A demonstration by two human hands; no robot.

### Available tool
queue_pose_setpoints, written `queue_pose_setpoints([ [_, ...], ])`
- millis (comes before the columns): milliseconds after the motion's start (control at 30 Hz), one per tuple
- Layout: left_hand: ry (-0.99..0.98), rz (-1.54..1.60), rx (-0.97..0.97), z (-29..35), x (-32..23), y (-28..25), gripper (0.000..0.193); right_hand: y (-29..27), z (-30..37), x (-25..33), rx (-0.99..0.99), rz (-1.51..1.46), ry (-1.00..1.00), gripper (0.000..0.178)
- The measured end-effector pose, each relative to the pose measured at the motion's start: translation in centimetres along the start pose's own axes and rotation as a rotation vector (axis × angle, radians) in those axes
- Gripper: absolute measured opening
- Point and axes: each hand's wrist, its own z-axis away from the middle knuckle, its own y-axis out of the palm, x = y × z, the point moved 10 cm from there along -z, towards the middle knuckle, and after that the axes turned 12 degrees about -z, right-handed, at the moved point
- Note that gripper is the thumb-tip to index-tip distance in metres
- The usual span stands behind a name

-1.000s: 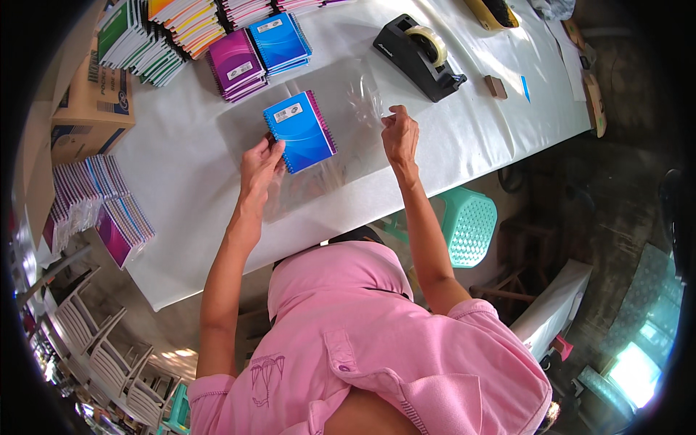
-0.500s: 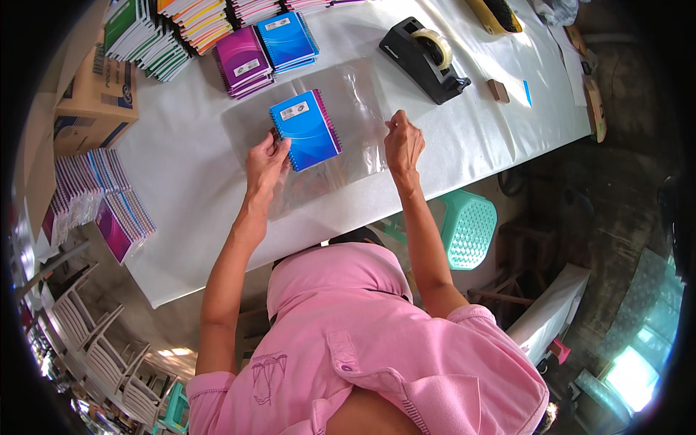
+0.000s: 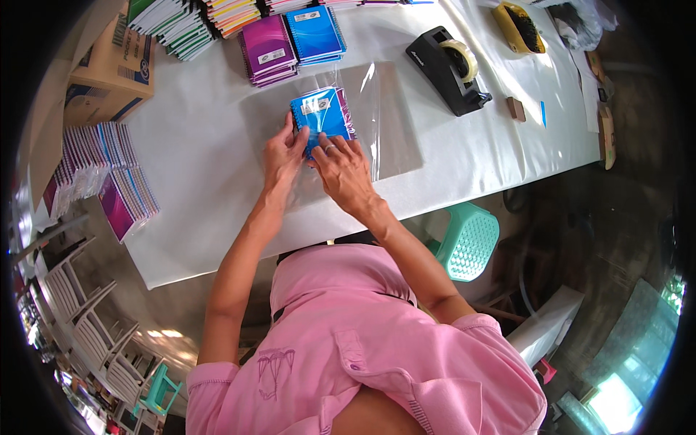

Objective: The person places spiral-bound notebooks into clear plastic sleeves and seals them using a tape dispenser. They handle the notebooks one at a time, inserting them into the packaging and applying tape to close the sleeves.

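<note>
The left hand point(image 3: 285, 154) pinches the left edge of a blue notebook point(image 3: 330, 119) over the surface point(image 3: 196, 203); the right hand point(image 3: 344, 172), its grip unclear, touches clear plastic point(image 3: 397, 119) across the near end. Beyond sit stacked notebooks point(image 3: 268, 45) and, right, a tape dispenser point(image 3: 442, 71).

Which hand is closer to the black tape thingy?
Right. The right hand is over the lower part of the blue notebook, left of the black tape dispenser and nearer the body. The left hand holds the notebook's left edge, farther from the dispenser.
</note>
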Motion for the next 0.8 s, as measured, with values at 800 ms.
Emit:
queue_pose_setpoints([
  [800,0.137,-0.294,-0.253,2.1,-1.4,-1.1,0.052,0.0,-4.0,-3.8,0.267,-0.561,-0.152,0.025],
])
